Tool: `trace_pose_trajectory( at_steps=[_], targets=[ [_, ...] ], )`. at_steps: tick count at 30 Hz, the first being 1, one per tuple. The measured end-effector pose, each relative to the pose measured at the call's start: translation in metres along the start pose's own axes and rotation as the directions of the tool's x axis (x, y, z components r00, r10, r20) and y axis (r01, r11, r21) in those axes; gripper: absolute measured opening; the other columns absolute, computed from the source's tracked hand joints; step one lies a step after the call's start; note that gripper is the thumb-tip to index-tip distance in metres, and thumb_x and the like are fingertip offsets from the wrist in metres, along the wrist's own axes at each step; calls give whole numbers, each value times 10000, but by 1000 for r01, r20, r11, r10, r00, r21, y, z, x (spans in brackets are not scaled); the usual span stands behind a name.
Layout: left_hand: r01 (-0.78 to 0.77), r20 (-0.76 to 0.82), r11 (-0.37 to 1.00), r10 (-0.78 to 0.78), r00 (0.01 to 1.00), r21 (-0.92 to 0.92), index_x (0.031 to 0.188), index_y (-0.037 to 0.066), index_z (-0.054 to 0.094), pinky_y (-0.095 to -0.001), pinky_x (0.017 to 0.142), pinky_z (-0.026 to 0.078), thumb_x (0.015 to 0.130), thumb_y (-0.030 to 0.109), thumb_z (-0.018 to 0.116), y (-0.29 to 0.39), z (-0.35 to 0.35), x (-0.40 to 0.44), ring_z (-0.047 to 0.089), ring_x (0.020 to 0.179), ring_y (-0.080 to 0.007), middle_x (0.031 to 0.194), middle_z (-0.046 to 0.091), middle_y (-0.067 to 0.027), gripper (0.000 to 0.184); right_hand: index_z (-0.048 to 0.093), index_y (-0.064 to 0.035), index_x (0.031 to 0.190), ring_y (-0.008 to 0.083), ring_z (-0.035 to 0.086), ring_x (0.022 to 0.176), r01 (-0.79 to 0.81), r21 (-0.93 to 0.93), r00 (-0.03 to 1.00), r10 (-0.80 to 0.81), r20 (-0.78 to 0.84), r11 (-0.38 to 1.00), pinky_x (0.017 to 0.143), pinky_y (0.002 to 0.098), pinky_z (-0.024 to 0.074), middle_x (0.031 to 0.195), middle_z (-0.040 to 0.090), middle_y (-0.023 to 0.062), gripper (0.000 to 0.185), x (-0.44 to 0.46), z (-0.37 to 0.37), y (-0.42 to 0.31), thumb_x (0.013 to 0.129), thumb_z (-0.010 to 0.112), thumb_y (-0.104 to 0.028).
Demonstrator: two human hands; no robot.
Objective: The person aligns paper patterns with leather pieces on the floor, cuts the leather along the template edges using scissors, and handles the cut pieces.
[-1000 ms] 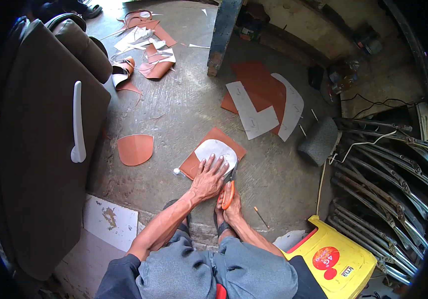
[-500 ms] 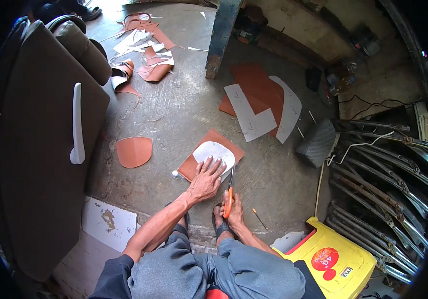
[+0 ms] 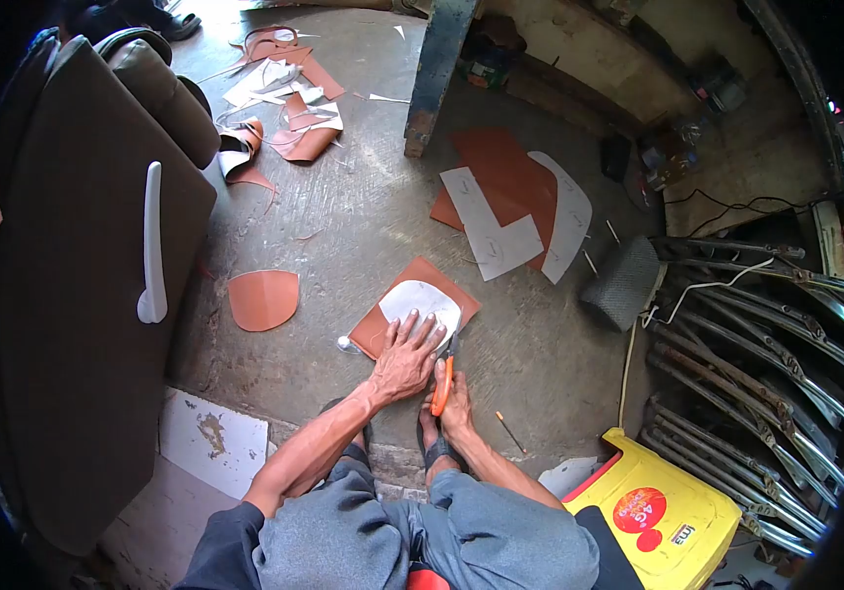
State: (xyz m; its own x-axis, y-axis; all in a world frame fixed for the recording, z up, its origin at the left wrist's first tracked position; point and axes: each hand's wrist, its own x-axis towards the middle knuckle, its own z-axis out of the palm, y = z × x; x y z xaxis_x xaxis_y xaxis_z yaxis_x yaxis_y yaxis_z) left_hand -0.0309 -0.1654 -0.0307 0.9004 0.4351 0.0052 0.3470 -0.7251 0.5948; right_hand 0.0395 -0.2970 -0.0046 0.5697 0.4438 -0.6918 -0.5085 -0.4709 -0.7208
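A white rounded template (image 3: 422,297) lies on a brown leather-like piece (image 3: 448,276) on the floor. My left hand (image 3: 407,354) presses flat on the template, fingers extended and slightly apart. In my right hand (image 3: 455,405) is a pair of scissors (image 3: 444,382) with orange handles. Their dark blades point away from me at the right edge of the brown piece, close to my left fingers; whether the blades are parted I cannot tell. Beside the piece's left corner sits a small, round whitish object (image 3: 344,343).
A cut brown piece (image 3: 264,300) lies to the left. Ahead right are a larger brown sheet (image 3: 491,157) and white templates (image 3: 515,251). Scraps (image 3: 309,138) lie farther off. A dark upholstered seat (image 3: 78,295), yellow stool (image 3: 658,511), metal frames (image 3: 736,393) and pen (image 3: 511,433) surround me.
My right hand and the scissors have shifted slightly up and left, bringing the blades nearer the brown piece's edge. My left hand stays in place on the template.
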Motion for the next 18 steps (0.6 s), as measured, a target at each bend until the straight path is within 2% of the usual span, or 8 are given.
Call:
trace_pose_trajectory(
  at_steps=[1, 3, 12, 15, 17, 18],
  targets=[
    [-4, 1, 1000, 4, 1000, -2, 1491, 152, 433, -572, 1191, 141, 974, 259, 483, 0, 1, 0, 223, 1488, -383, 1572, 358, -130, 530, 465, -85, 1032, 110, 553, 572, -16, -72, 1000, 16, -1, 997, 518, 261, 523, 723, 513, 20, 597, 1, 0, 3, 890, 637, -639],
    [-2, -9, 1000, 2, 1000, 21, 1483, 157, 444, -572, 1189, 144, 971, 273, 490, 0, 3, 0, 231, 1485, -380, 1569, 364, -127, 527, 469, -84, 1039, 113, 554, 568, -17, -78, 1000, 16, -7, 997, 520, 262, 525, 721, 521, 21, 587, 3, 0, 7, 899, 630, -631],
    [-17, -26, 1000, 17, 1000, 24, 1484, 168, 438, -571, 1190, 136, 972, 281, 489, -2, 5, -2, 225, 1491, -366, 1569, 361, -114, 527, 472, -90, 1005, 104, 544, 543, -23, 54, 999, 25, -38, 998, 483, 261, 506, 709, 518, 14, 523, 7, 7, -3, 921, 634, -580],
    [-30, 10, 999, 30, 1000, 45, 1493, 169, 422, -565, 1196, 130, 971, 273, 490, -5, 3, -3, 214, 1496, -361, 1577, 349, -111, 537, 477, -41, 1029, 95, 537, 552, -7, 77, 1000, 9, -21, 997, 473, 247, 496, 733, 510, 18, 598, 6, -2, -1, 909, 635, -605],
    [-37, 18, 999, 36, 999, 40, 1496, 166, 416, -564, 1198, 128, 974, 266, 486, -7, 3, -3, 210, 1498, -360, 1579, 346, -111, 536, 473, -66, 1029, 85, 527, 544, -53, 160, 998, 50, 23, 986, 456, 237, 488, 742, 508, 8, 552, 4, -7, -3, 911, 651, -576],
    [-47, 27, 998, 46, 999, 36, 1499, 162, 411, -562, 1201, 126, 977, 260, 482, -8, 2, -4, 206, 1501, -359, 1582, 342, -111, 536, 470, -85, 1040, 77, 520, 540, -88, 213, 995, 77, 57, 973, 450, 213, 481, 742, 508, 1, 474, 3, -11, -5, 935, 658, -508]
  ],
)
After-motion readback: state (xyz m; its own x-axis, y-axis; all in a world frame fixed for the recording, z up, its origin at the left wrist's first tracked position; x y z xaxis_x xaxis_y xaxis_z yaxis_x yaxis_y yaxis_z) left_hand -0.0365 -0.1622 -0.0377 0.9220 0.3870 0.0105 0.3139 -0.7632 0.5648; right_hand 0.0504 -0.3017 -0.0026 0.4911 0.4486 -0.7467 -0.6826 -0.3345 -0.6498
